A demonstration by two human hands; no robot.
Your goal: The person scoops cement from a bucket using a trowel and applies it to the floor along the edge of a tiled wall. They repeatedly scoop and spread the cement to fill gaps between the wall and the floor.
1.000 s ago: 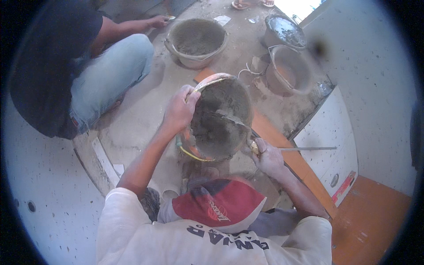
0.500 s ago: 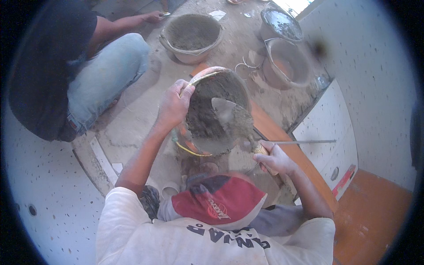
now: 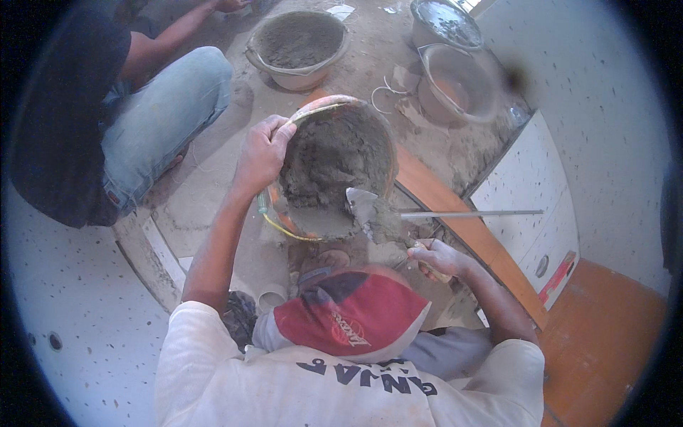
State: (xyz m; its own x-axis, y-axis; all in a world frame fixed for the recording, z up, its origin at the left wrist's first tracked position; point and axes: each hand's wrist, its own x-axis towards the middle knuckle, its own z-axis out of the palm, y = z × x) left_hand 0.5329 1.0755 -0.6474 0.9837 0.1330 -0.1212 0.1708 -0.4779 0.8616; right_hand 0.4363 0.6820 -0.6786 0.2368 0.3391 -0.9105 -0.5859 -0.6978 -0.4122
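Grey mortar (image 3: 334, 153) lies thick in a bucket (image 3: 329, 103) in the middle of the view, just ahead of the person's red cap (image 3: 348, 313). The left hand (image 3: 262, 158) holds the bucket at its upper left edge, the fingers closed over the rim; the bucket's yellow handle (image 3: 288, 232) hangs along the lower left side. The right hand (image 3: 441, 259) has its fingers wrapped round the handle of a trowel (image 3: 361, 203), whose blade, smeared with mortar, reaches over the bucket's lower right edge. Whether the blade touches the rim I cannot tell. Just beyond the trowel, a thin metal rod (image 3: 491, 213) runs to the right across an orange strip (image 3: 442, 196) and a white panel (image 3: 535, 181). Farther off on the dusty floor (image 3: 217, 203) stands a second bucket (image 3: 299, 71) with grey mix inside, and to its right two more buckets sit close together. At the upper left, a co-worker in a dark shirt (image 3: 64, 128) and pale jeans (image 3: 174, 103) is crouching, one arm stretched forward.
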